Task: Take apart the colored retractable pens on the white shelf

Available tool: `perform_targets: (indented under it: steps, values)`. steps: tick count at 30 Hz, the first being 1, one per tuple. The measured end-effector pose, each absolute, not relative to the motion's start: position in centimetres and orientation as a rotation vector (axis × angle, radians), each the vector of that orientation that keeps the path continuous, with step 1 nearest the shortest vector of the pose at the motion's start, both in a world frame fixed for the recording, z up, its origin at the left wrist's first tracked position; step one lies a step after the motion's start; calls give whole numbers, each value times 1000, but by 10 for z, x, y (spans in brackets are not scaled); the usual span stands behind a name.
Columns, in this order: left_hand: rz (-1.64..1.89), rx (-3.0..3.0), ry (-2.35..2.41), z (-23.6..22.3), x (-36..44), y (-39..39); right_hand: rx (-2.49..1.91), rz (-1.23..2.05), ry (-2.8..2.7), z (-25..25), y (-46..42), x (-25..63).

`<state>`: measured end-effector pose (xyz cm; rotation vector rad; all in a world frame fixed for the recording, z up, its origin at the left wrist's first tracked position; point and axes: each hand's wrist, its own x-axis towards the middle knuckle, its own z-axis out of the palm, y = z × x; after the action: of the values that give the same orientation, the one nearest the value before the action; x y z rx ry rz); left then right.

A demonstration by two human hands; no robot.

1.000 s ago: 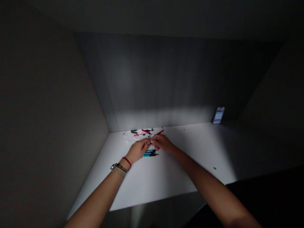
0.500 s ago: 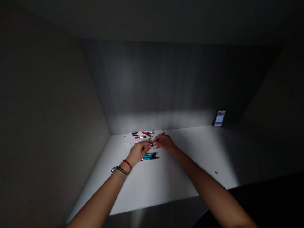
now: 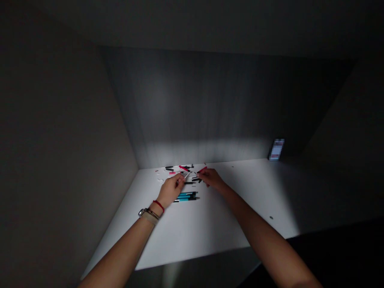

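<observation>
My left hand [image 3: 171,189], with a red string and a watch at the wrist, is closed in a pinch on a thin pale pen refill [image 3: 187,175] that points up and right. Across from it, my right hand [image 3: 212,178] has its fingers pinched together by a small greyish piece; what they hold is too small to make out. A red pen part [image 3: 203,170] lies just behind the right fingers. Between the hands are black pen parts [image 3: 196,180]. Below them, several teal and black pens [image 3: 187,196] lie side by side, partly covered by the left hand.
Red, black and white pen pieces [image 3: 183,168] are scattered near the back panel [image 3: 192,108] of the white table [image 3: 192,232]. A phone [image 3: 276,150] leans at the back right. A small dark disc [image 3: 271,217] lies near the right front edge.
My hands, together half a second ago, have come apart; the left moved slightly left with the refill showing in its fingers. A black pen part now shows between them.
</observation>
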<state>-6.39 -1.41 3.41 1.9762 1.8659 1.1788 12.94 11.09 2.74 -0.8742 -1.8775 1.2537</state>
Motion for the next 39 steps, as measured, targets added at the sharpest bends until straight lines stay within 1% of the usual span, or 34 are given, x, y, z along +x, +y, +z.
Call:
perform_targets:
  steps: [2,6,9,13,18,21,23,25,29,31,36,38,39]
  values:
    - [1187,1967,1885,34,-64,-14,-901,1344,-1937,24,111,128]
    - [1184,1967,1889,35,-63,-14,-943,1459,-1736,21,113,125]
    - [1172,1975,1872,34,-63,-14,-967,1434,-1730,19,116,125]
    - [1150,1987,1848,32,-62,-14,-925,1304,-1955,17,115,124]
    - [1098,2045,1792,34,-59,-15,-645,1373,-2056,24,105,120]
    - [1066,2083,1777,36,-58,-17,-609,1360,-2008,27,103,119]
    - [1069,2073,1803,36,-59,-17,-653,1331,-1934,28,107,121]
    - [1088,2040,1844,36,-60,-17,-740,1223,-1890,26,113,124]
    - [1139,1992,1879,36,-61,-15,-939,760,-2044,19,122,131]
    - [1143,1997,1866,36,-61,-15,-994,642,-2102,16,125,133]
    - [1125,2008,1860,37,-59,-15,-1027,661,-1935,20,128,134]
    - [1134,2017,1836,38,-59,-16,-960,757,-1945,24,126,132]
    - [1140,2024,1814,38,-58,-16,-905,858,-1983,25,123,131]
